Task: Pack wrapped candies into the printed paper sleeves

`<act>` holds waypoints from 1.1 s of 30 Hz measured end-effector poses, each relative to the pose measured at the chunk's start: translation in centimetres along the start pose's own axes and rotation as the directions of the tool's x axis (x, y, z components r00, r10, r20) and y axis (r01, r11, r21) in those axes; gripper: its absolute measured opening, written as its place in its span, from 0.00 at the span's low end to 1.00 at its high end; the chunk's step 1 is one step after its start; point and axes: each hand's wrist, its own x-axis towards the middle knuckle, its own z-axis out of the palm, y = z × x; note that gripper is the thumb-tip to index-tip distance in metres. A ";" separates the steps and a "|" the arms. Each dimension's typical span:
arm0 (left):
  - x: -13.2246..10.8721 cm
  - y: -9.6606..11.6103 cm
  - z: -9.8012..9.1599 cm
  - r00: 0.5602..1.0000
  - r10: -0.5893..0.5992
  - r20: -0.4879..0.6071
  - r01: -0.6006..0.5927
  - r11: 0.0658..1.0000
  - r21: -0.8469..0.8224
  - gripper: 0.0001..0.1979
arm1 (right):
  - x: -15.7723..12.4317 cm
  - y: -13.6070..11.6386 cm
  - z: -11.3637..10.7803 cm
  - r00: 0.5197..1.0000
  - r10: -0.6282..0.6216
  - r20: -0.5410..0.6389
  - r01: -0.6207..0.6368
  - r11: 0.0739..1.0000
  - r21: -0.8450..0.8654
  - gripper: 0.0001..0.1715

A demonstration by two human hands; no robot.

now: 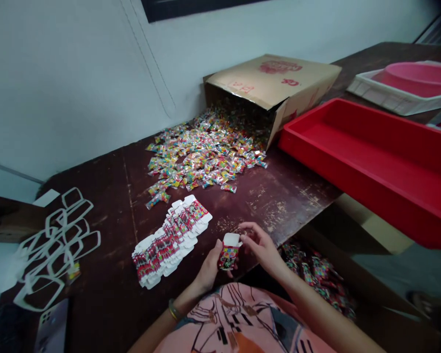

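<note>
My left hand (pixel 208 268) grips a small printed cardboard box (pixel 229 252) with a white top flap, held upright above the near table edge. My right hand (pixel 261 246) pinches at the box's upper right corner by the flap. To the left of the hands lies a row of flat, unfolded printed boxes (pixel 171 239), overlapping like fallen dominoes. Farther back on the dark wooden table (pixel 110 279) spreads a heap of small colourful candy packets (pixel 202 156), spilling from a tipped cardboard carton (pixel 275 86).
A red plastic tray (pixel 375 162) overhangs the table at right, with a white tray holding a pink basin (pixel 411 81) behind it. White cardboard cut-out frames (pixel 55 245) lie at the left edge, a phone (pixel 51 331) nearby. More packets fill a box (pixel 319 274) below the table.
</note>
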 end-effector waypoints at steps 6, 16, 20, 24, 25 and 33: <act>0.2 0.1 -0.2 0.999 -0.035 0.031 0.038 0.994 -0.102 0.25 | 0.0 -0.5 -0.4 0.893 0.270 0.358 -0.412 0.813 0.413 0.20; -0.4 2.2 -0.5 0.985 0.088 0.148 -0.121 0.964 0.237 0.18 | 1.2 -0.8 0.3 0.902 0.198 0.383 -0.251 0.964 0.092 0.17; -0.1 2.1 -0.8 0.998 0.054 0.034 -0.060 0.968 0.242 0.15 | 0.9 -2.2 0.5 0.893 -0.119 0.435 0.230 0.950 -0.212 0.11; 0.1 2.1 -0.6 0.999 0.015 0.043 -0.019 0.995 0.096 0.18 | 1.5 -3.1 0.0 0.875 -0.149 0.462 0.284 0.928 -0.240 0.15; 0.1 2.2 -0.5 0.995 0.021 0.095 -0.028 0.997 0.070 0.19 | 1.7 -3.1 -0.2 0.886 -0.143 0.442 0.272 0.931 -0.244 0.15; -0.9 1.7 -1.3 0.971 -0.087 0.225 0.091 0.996 -0.005 0.22 | 0.7 -1.1 -0.3 0.851 -0.300 0.432 0.469 0.803 -0.367 0.18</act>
